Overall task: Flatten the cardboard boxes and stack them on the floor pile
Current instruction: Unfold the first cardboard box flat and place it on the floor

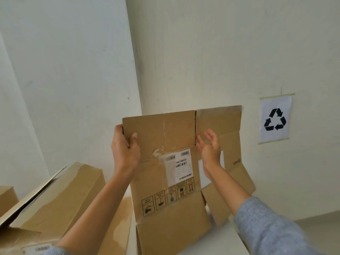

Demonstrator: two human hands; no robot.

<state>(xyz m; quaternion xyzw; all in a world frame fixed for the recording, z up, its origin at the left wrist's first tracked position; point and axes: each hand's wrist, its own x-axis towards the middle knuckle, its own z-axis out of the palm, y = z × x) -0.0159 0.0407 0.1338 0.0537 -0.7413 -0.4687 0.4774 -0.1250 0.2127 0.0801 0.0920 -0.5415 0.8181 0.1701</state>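
Observation:
I hold a brown cardboard box (165,181) upright in front of me, its flaps opened out and its body nearly flat. A white shipping label (179,166) and a row of handling symbols face me. My left hand (125,146) grips the upper left flap edge, fingers wrapped over the front. My right hand (209,146) is open, palm toward the right-hand flap, fingers spread, holding nothing. A larger unflattened box (55,196) lies at lower left.
A recycling sign (275,119) is taped to the right wall. Another box corner (7,197) shows at the far left. More cardboard (117,227) stands behind my left forearm. A white surface (217,240) lies below the held box. The walls meet in a corner behind it.

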